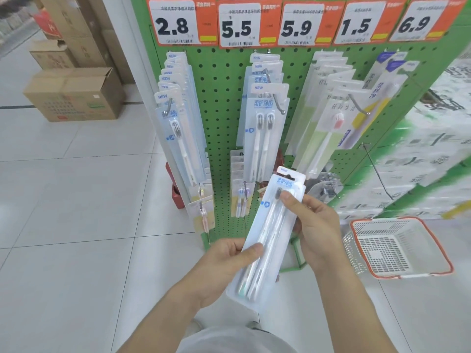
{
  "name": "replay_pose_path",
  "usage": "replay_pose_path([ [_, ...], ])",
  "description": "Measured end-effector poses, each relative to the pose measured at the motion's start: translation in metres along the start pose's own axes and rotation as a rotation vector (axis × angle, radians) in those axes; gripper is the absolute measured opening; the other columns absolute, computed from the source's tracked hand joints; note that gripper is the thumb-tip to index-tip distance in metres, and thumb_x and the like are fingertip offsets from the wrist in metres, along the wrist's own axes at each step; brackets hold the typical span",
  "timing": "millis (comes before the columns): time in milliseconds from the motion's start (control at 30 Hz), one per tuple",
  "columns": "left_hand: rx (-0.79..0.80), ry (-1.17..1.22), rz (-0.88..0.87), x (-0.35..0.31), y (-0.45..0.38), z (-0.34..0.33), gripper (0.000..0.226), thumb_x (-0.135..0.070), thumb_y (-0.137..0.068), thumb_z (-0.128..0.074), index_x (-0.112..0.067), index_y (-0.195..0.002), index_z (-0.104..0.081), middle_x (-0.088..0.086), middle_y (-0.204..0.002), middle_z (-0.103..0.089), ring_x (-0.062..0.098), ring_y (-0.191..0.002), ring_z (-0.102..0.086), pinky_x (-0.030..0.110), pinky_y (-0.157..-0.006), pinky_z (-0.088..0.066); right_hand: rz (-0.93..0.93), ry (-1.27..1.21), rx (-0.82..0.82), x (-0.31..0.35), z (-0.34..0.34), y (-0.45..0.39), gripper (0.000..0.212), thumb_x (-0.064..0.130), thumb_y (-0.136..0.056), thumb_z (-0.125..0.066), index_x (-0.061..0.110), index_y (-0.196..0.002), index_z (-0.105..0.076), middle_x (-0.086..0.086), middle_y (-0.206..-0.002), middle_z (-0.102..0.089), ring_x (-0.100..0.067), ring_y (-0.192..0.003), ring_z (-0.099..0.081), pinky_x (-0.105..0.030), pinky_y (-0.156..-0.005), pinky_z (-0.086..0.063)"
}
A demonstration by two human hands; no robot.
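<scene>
I hold a pale blue blister pack with two toothbrushes point(267, 230) slanted in front of me, its top pointing up and right. My left hand point(226, 263) grips its lower half, thumb across the front. My right hand point(316, 225) grips the upper half from the right side, thumb pressed near the brush heads. More packs of the same two-brush kind hang on the green pegboard point(221, 103) just above, under the 5.5 price tag point(244, 26).
Single-brush packs point(178, 118) hang to the left, other toothbrush packs point(339, 115) to the right. A white basket with a red rim point(400, 247) sits on the tiled floor at right. Cardboard boxes point(76, 93) stand at far left. Stacked white packages point(428, 154) fill the right shelf.
</scene>
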State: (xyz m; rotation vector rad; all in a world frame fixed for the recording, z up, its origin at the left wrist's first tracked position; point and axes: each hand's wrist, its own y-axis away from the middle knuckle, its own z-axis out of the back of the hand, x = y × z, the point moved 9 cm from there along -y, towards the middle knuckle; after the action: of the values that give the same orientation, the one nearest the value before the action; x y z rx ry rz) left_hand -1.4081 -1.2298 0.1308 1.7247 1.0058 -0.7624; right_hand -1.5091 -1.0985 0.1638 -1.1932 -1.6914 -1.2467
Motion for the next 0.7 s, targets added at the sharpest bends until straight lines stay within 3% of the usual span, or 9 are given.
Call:
replay_pose_path([
  [167,0.035,-0.013,-0.026,0.002,0.005,0.002,0.029,-0.026,-0.097,-0.063,-0.003,-0.112,-0.073,0.021,-0.11,-0.074,0.032,-0.097,-0.073,0.034,-0.086,-0.055,-0.077,0.021,0.024,-0.008,0.002,-0.005,0.036,0.036,-0.07,-0.078,0.009,-0.093,-0.074,-0.005,-0.085,-0.077,-0.017,-0.07,-0.07,-0.025,-0.059,-0.055],
  [267,0.049,0.084,0.01,0.007,0.005,-0.001,0.028,-0.021,-0.095,-0.061,-0.001,-0.11,-0.074,0.029,-0.11,-0.071,0.036,-0.09,-0.073,0.036,-0.078,-0.058,-0.119,0.061,0.053,-0.012,0.006,-0.006,0.049,0.052,-0.084,-0.066,0.008,-0.106,-0.074,-0.009,-0.099,-0.078,-0.018,-0.079,-0.071,-0.028,-0.066,-0.054],
  [467,0.072,0.104,0.017,0.012,0.007,-0.001,0.035,-0.025,-0.098,-0.06,-0.001,-0.122,-0.068,0.031,-0.117,-0.068,0.042,-0.096,-0.071,0.04,-0.08,-0.058,-0.09,0.022,0.091,-0.011,0.006,-0.002,0.048,0.039,-0.076,-0.074,0.006,-0.11,-0.069,-0.013,-0.102,-0.077,-0.022,-0.083,-0.072,-0.032,-0.069,-0.058],
  [533,0.099,0.093,0.024,0.013,0.009,-0.004,0.041,-0.033,-0.099,-0.059,-0.004,-0.127,-0.066,0.029,-0.121,-0.067,0.045,-0.1,-0.07,0.046,-0.087,-0.057,-0.092,-0.009,0.1,-0.012,0.008,-0.001,0.039,0.035,-0.078,-0.073,0.009,-0.105,-0.068,-0.011,-0.099,-0.076,-0.021,-0.081,-0.072,-0.031,-0.07,-0.058],
  [600,0.149,0.123,0.088,0.017,0.011,-0.008,0.054,-0.05,-0.102,-0.044,-0.011,-0.133,-0.063,0.027,-0.126,-0.066,0.045,-0.106,-0.067,0.051,-0.097,-0.053,-0.101,-0.049,0.124,-0.014,0.008,-0.001,0.029,0.03,-0.08,-0.072,0.01,-0.102,-0.069,-0.008,-0.097,-0.075,-0.019,-0.08,-0.071,-0.032,-0.072,-0.058],
  [667,0.193,0.184,0.185,0.025,0.012,-0.013,0.072,-0.062,-0.103,-0.023,-0.01,-0.135,-0.062,0.029,-0.123,-0.065,0.041,-0.098,-0.066,0.047,-0.094,-0.051,-0.119,-0.125,0.192,-0.019,0.002,0.0,0.025,0.026,-0.085,-0.067,0.011,-0.104,-0.069,-0.007,-0.099,-0.075,-0.018,-0.083,-0.071,-0.031,-0.072,-0.058],
  [700,0.209,0.196,0.212,0.027,0.012,-0.015,0.075,-0.063,-0.103,-0.023,-0.007,-0.133,-0.063,0.03,-0.117,-0.066,0.038,-0.09,-0.065,0.044,-0.087,-0.051,-0.121,-0.169,0.23,-0.02,-0.002,0.0,0.027,0.025,-0.087,-0.065,0.01,-0.109,-0.068,-0.007,-0.102,-0.075,-0.019,-0.087,-0.071,-0.031,-0.073,-0.059],
])
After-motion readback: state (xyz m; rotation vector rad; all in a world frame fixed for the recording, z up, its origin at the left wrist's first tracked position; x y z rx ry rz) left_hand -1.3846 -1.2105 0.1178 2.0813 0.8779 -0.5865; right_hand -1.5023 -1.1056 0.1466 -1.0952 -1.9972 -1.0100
